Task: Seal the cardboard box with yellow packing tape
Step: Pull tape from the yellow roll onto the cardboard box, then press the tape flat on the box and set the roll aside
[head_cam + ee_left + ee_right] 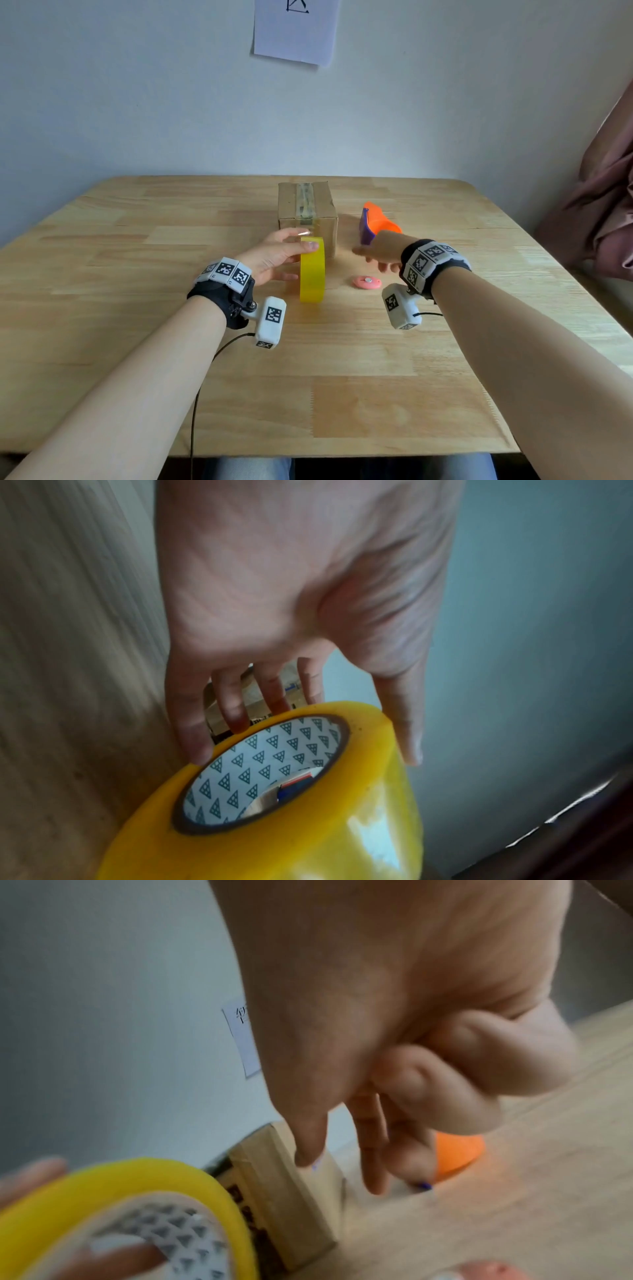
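Head view, item one: I am logging the yellow tape roll [312, 270], standing on edge on the table [137, 308] just in front of the cardboard box [307, 212], with my left hand [274, 255] taking it, thumb lying over the top of the rim and fingers going behind. My right hand [378, 255] is hovering beside the box, holding nothing, fingers loosely bent. An orange and purple tool [375, 222] and a small pink object [367, 282] are lying nearby. Left wrist view: the fingers [232, 696] are reaching past the roll's far face; I am judging the roll stiff, fairly heavy and slick-skinned, best pinched across rim and patterned core [260, 764]. Right wrist view: blurred, the outer fingers [445, 1083] curling, the box looking light and likely to slide.
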Available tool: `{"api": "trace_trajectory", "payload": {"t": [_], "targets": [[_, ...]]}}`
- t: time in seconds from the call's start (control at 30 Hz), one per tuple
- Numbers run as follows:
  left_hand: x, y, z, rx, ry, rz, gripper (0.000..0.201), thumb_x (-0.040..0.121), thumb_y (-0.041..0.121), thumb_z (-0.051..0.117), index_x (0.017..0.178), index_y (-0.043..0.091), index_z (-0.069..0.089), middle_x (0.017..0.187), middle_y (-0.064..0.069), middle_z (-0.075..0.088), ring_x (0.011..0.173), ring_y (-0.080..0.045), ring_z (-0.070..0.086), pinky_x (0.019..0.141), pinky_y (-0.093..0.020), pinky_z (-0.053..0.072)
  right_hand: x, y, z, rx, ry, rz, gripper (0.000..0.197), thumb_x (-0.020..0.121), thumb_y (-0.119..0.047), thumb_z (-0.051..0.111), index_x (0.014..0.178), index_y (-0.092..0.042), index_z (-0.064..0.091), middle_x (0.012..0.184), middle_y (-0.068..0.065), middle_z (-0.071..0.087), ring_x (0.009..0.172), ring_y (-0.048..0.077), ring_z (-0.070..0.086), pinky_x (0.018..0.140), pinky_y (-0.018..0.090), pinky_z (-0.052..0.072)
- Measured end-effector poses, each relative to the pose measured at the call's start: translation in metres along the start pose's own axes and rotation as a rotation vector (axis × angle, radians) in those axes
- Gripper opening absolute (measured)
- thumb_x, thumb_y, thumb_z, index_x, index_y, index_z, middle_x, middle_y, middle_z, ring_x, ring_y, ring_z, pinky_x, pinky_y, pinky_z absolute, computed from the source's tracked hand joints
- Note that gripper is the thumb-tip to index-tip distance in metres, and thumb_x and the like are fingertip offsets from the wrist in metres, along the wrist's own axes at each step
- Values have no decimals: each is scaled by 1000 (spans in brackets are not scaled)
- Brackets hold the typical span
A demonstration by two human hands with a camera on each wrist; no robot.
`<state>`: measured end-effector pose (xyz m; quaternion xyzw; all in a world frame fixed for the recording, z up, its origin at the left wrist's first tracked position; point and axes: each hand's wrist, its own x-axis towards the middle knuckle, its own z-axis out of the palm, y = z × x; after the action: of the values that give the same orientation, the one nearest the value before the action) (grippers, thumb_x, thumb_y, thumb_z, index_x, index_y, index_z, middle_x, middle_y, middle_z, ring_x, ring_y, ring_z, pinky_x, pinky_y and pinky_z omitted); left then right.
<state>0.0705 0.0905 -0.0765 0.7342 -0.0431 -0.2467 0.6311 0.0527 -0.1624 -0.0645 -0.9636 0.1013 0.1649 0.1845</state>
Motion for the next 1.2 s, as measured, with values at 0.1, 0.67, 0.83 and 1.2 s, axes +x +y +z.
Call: {"api": "trace_trajectory", "payload": {"t": [0.1, 0.67, 0.83, 1.2], "targets": [[-3, 0, 2, -22, 13, 5, 60, 87, 24, 82, 142, 25, 59, 129, -4, 68, 109, -19, 63, 64, -30, 63, -8, -20, -8, 300, -89, -29, 65, 93, -73, 49, 92, -16, 80, 69, -3, 61, 55, 15, 50, 52, 25, 39], [4, -2, 14, -163, 184, -119, 35, 98, 49, 64, 120, 23, 75, 125, -4, 65, 118, -31, 61, 98, -48, 57, -38, -21, -29, 776, 57, -7, 40, 75, -47, 75, 88, -11, 63, 80, 8, 62, 62, 22, 55, 57, 28, 44], [17, -8, 26, -227, 305, -134, 33, 95, 39, 73, 122, 20, 73, 128, -1, 70, 117, -26, 65, 96, -46, 58, -35, 23, -43, 410, 264, 150, 42, 82, -39, 74, 56, -14, 53, 32, -4, 45, 30, 16, 42, 45, 19, 35], [34, -18, 29, -356, 265, -205, 19, 89, 38, 81, 99, 26, 70, 104, 7, 71, 96, -18, 64, 80, -34, 52, -6, 59, 1, 175, 264, 273, 43, 72, -53, 76, 72, -12, 65, 77, 9, 74, 70, 28, 70, 57, 27, 47]]}}
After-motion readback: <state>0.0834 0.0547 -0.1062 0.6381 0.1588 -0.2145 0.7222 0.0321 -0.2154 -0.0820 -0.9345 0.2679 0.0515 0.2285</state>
